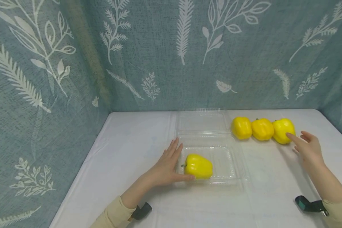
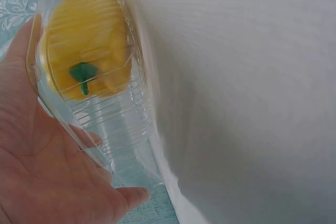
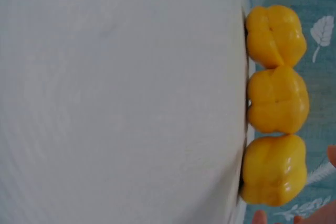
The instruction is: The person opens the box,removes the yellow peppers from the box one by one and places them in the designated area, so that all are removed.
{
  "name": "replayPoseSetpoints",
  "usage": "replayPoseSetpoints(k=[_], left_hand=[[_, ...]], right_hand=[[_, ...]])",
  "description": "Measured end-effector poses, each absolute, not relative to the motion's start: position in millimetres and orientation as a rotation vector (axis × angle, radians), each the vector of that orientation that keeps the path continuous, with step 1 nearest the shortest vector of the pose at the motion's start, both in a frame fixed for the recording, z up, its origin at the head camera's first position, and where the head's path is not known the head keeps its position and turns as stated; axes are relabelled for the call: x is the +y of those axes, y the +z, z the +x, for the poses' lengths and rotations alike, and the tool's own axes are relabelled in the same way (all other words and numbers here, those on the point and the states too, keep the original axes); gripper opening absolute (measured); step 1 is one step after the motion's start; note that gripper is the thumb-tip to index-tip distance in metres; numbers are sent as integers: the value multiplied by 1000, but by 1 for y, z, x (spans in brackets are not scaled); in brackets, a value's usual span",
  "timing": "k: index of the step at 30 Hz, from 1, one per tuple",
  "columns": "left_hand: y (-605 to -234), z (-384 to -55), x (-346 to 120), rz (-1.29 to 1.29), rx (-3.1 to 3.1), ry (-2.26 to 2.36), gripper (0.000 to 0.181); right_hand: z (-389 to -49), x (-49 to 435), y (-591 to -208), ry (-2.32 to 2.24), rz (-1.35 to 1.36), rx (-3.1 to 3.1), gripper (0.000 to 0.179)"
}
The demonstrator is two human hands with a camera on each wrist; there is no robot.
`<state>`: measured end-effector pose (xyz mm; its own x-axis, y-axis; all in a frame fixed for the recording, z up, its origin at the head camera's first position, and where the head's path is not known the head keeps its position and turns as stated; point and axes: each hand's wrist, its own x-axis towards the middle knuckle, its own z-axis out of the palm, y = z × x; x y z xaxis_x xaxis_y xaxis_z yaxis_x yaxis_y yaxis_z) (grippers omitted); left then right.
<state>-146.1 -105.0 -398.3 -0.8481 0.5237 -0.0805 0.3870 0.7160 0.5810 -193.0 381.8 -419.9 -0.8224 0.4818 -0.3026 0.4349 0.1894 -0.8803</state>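
Observation:
A clear plastic clamshell box [image 1: 223, 161] stands unfolded on the table, its lid [image 1: 202, 122] lying toward the back. In the base, a yellow bell pepper [image 1: 199, 167] lies on its side, its green stem [image 2: 84, 72] pointing left in the head view. My left hand [image 1: 166, 166] rests against the box's left side, fingers spread and thumb at the front rim. Beyond the box at the right, three yellow bell peppers [image 1: 262, 129] sit in a touching row. Beside the rightmost pepper [image 3: 274, 170] is my right hand [image 1: 309, 147], fingers relaxed; contact with it cannot be told.
A white cloth [image 1: 125, 158] covers the table. Behind it hangs a blue-green curtain [image 1: 165, 79] with white leaf prints, which also runs along both sides. Dark wrist devices show below the left wrist [image 1: 142, 211] and right wrist [image 1: 309, 205].

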Motion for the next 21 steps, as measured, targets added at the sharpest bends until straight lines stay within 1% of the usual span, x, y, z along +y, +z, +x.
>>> replayPoseSetpoints(k=[5, 10, 13, 21], left_hand=[[-400, -147, -105, 723, 2689, 822, 120], [-402, -147, -106, 715, 2685, 818, 121], [-402, -147, -106, 716, 2685, 818, 121], [-401, -147, -106, 731, 2688, 826, 119]], right_hand=[[-201, 395, -444, 1717, -890, -2345, 107], [-203, 389, -453, 1694, -802, -2392, 107], [-199, 373, -445, 1688, -745, -2431, 106], [-176, 311, -397, 1703, -553, -2538, 97]])
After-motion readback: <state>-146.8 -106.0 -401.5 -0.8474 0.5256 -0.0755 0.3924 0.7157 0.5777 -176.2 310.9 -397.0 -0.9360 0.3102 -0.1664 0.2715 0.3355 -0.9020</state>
